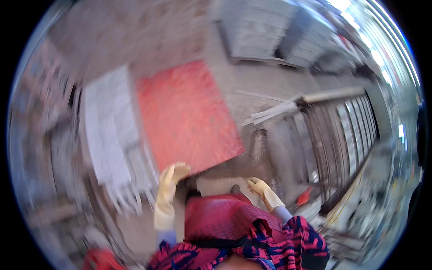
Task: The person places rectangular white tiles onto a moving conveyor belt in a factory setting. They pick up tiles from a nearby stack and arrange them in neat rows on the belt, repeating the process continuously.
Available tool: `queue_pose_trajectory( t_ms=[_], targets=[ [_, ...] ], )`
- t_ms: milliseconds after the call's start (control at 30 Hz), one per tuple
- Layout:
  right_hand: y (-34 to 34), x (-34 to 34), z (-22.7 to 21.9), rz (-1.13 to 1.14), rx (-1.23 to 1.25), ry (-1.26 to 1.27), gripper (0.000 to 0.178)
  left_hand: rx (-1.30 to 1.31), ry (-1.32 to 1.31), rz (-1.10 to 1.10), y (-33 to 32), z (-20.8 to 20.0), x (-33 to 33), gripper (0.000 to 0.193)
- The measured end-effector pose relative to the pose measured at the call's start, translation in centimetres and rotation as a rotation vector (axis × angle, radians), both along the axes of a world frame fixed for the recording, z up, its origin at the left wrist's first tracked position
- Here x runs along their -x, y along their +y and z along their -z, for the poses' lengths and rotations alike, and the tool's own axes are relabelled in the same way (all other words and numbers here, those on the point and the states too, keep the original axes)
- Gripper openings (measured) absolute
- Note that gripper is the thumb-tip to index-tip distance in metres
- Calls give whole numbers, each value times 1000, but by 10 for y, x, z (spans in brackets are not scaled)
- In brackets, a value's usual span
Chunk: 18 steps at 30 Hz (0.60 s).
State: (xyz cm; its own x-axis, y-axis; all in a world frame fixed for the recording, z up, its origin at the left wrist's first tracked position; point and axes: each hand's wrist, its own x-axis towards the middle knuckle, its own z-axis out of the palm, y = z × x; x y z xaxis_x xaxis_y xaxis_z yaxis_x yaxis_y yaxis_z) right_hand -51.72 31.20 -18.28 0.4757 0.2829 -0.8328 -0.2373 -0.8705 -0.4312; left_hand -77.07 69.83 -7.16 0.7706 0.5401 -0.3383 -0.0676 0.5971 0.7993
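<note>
The whole view is motion-blurred. A large flat red board [186, 117] lies tilted in front of me, over a dusty concrete floor. My left hand [173, 175], in a yellow glove, is at the board's near edge with its fingers curled onto it. My right hand [258, 186], also in a yellow glove, hangs free to the right of my body. It holds nothing, is apart from the board, and its fingers look loosely spread. My red and blue patterned clothing fills the lower middle of the picture.
A row of grey blocks [108, 126] lies left of the board. Stacks of grey blocks [256, 31] stand at the far end. On the right is a long metal rack [342, 130], with loose planks [270, 112] beside it. A small orange object [305, 195] lies near my right hand.
</note>
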Motion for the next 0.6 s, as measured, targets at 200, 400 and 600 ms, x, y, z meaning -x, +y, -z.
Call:
queue_pose_trajectory(
  t_ms=[200,400,600],
  targets=[
    [88,40,-15,-49,-60,82,41,-250,450,-75,75,129,61,51],
    [64,46,-17,-76,175,170,44,-627,982,43,99,231,106,69],
    [71,54,-15,8,326,222,46,-789,1394,158,148,292,150,73]
  ],
)
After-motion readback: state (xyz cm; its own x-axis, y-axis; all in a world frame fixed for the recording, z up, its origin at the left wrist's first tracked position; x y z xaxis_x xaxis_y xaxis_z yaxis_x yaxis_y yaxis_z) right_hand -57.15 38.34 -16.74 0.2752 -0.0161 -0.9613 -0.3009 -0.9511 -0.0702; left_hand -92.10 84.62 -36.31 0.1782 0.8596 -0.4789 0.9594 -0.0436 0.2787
